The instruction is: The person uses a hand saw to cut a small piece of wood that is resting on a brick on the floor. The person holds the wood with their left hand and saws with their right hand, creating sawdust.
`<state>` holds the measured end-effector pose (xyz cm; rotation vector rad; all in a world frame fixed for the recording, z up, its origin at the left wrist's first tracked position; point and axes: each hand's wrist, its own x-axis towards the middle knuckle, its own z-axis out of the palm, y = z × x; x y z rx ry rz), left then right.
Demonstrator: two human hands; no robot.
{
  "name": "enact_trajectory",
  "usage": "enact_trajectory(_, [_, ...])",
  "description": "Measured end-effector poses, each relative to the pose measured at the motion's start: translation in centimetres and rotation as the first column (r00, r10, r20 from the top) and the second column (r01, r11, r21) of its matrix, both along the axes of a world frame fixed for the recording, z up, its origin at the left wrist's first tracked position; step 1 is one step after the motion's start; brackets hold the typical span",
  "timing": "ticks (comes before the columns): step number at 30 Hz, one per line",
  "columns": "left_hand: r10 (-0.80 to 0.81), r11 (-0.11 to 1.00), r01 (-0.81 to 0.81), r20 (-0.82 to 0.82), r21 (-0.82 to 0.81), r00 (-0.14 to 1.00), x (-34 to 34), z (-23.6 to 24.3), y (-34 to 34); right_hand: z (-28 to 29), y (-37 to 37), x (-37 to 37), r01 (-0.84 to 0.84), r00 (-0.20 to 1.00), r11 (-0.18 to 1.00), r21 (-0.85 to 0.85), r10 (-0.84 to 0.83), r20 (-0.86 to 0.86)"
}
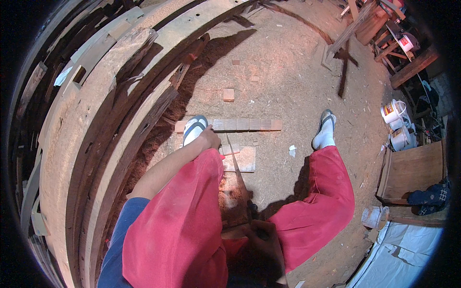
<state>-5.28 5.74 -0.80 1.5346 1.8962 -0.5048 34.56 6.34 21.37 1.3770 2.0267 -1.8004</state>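
Note:
A long wooden strip (242, 125) with several crosswise lines lies on the ground, my left sandalled foot (194, 128) pressing on it near its left end. Beside the foot, my left hand (210, 138) is closed with its fingertips against the strip's near edge. My right hand (263, 235), in shadow between my knees, is closed around the handle end of a handsaw (238, 175). The narrow blade points away from me, its tip just short of the strip. Under the blade lie a flat pale board (246, 161) and a smaller wood piece (230, 149).
Large curved timbers (96, 110) are stacked along the left. A small wooden block (228, 95) lies beyond the strip. White buckets (393, 113), a wooden panel (417, 165) and white sheeting (398, 252) line the right side. Wood props (353, 36) stand at far right.

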Motion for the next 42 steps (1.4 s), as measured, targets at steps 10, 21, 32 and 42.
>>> enact_trajectory(10, [0.270,0.909,-0.332,0.253,0.251,0.929,-0.2,1.1,-1.9,-0.8,-0.2,1.8,-0.033,0.995,0.999,-0.003,0.033,-0.099])
enact_trajectory(21, [0.354,0.612,-0.685,0.638,0.395,0.684,1.1,0.6,-5.9,-3.0,4.7,4.2,-0.272,0.953,0.960,-0.069,0.259,-0.157])
enact_trajectory(32, [0.305,0.738,-0.522,0.479,0.427,0.823,0.8,2.0,-6.4,-4.2,8.8,5.8,-0.305,0.944,0.940,-0.156,0.276,-0.181])
enact_trajectory(42, [0.251,0.564,-0.802,0.884,0.197,0.395,2.1,3.9,-5.5,10.0,12.6,1.6,-0.035,0.930,0.872,0.487,0.207,-0.303])
